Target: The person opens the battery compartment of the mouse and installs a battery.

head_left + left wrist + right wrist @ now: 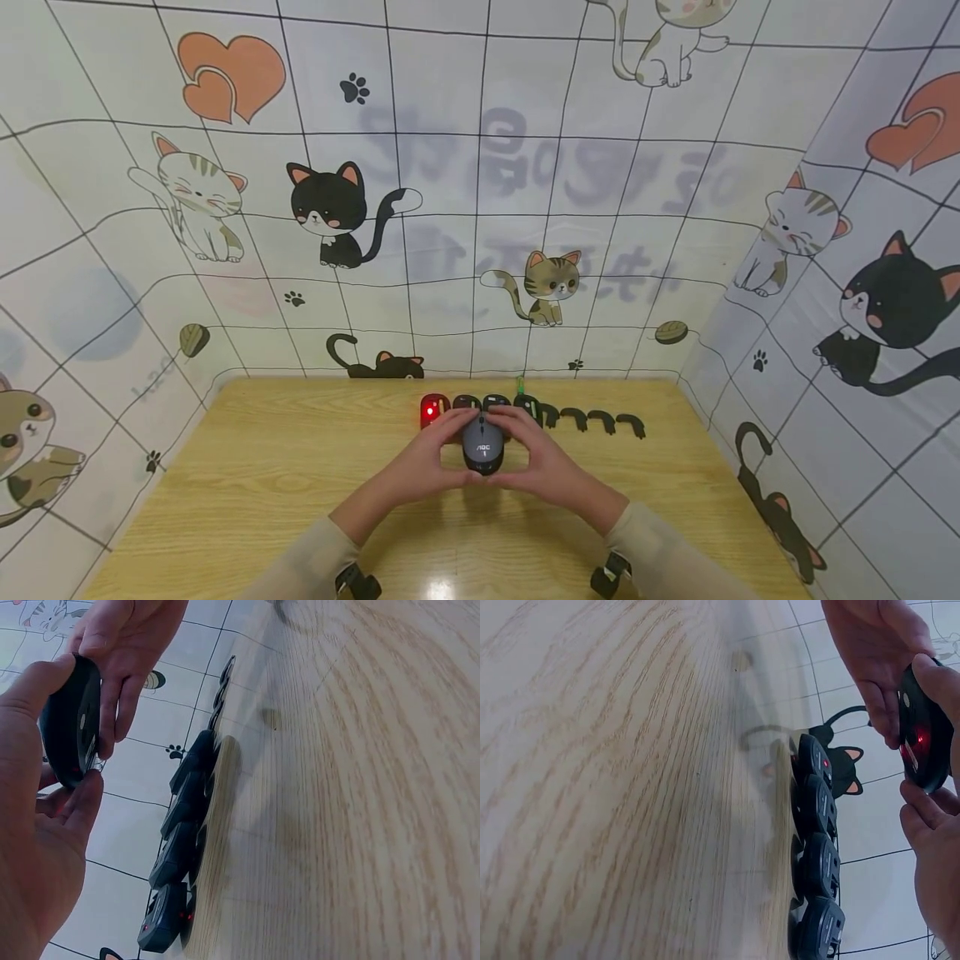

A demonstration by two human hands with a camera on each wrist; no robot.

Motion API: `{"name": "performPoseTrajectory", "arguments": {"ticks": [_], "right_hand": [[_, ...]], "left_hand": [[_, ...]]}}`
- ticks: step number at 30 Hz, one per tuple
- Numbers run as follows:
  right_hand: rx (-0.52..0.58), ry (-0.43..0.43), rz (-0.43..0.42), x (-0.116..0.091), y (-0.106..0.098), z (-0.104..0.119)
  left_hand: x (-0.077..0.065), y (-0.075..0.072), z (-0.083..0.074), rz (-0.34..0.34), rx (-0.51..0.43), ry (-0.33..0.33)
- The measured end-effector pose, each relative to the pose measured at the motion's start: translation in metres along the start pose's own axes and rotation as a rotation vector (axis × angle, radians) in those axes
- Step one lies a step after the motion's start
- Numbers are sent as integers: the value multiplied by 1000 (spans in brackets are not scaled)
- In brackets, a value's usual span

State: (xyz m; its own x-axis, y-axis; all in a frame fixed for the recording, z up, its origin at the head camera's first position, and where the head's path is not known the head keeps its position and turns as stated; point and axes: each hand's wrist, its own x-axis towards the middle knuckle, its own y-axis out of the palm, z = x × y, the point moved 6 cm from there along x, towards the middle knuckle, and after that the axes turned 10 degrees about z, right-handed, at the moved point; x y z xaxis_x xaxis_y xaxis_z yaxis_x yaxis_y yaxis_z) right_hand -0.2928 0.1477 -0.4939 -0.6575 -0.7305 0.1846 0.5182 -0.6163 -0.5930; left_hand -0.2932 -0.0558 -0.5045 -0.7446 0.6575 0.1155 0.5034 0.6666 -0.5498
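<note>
A grey and black computer mouse (483,447) with AOC lettering is held between my two hands, above the wooden table (300,500). My left hand (423,467) grips its left side and my right hand (543,467) its right side. The thumbs meet at the near end, with fingertips at the far end. In the left wrist view the mouse (67,724) is tilted up off the tabletop. A red light glows on its underside in the right wrist view.
Behind the hands, near the table's back edge, stands a row of rounded devices: a red one (433,410) with a lit red spot, then several black ones (817,862). Several curved black pieces (602,421) lie to their right. A cat-patterned sheet (450,250) surrounds the table.
</note>
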Motion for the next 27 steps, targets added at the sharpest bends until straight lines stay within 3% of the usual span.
{"name": "performPoseTrajectory", "arguments": {"ticks": [11, 27], "right_hand": [[43, 23, -41, -3, 4, -3], [102, 55, -82, -2, 3, -4]], "left_hand": [[0, 3, 4, -27, -129, 61], [-1, -1, -10, -133, -111, 256]]}}
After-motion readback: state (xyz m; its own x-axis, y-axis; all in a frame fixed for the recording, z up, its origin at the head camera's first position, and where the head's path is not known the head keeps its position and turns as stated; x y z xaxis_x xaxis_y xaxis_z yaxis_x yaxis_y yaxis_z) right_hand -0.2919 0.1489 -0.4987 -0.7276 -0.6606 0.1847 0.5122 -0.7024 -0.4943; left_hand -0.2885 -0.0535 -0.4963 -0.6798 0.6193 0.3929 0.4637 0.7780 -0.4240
